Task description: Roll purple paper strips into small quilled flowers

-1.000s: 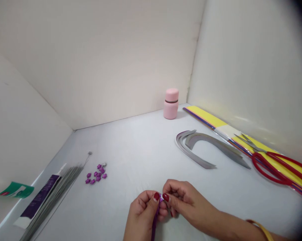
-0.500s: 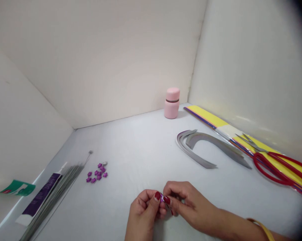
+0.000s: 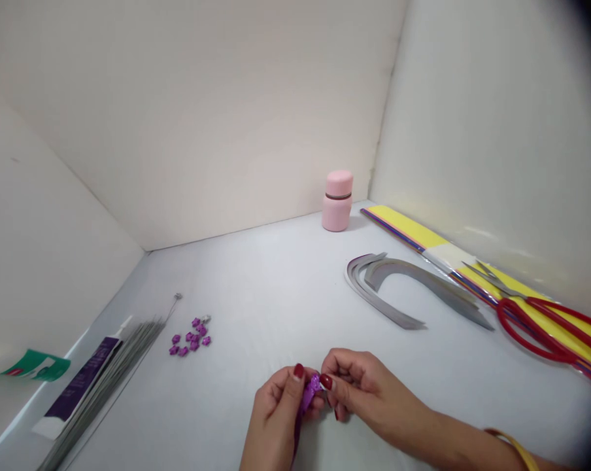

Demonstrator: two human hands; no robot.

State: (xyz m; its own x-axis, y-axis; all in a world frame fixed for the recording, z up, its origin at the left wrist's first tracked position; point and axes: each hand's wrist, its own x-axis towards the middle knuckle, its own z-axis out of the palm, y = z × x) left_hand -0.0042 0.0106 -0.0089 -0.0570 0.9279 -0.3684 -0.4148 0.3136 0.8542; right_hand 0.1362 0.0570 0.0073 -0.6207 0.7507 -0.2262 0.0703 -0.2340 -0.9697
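Between my two hands is a shiny purple paper strip (image 3: 309, 394), with a small folded knot at its upper end. My left hand (image 3: 282, 405) is closed around the strip, its thumb raised along the near side. The strip's tail runs down behind the left thumb toward my wrist. My right hand (image 3: 357, 392) pinches the folded end between thumb and fingers. Off to the left lie several small purple folded stars (image 3: 194, 340) in a loose cluster, a silver one (image 3: 206, 319) at its upper edge.
Curved bundles of grey-backed paper strips (image 3: 398, 288) lie right of centre. Red-handled scissors (image 3: 525, 307) rest on packaged coloured paper (image 3: 403, 226) along the right wall. A pink flask (image 3: 337, 201) stands at the back. Thin wires (image 3: 109, 386) and a purple-and-white tube (image 3: 82, 379) lie left.
My left thumb has lifted and moved left, so more of the purple strip and its fold shows. The right hand keeps its pinch at nearly the same spot.
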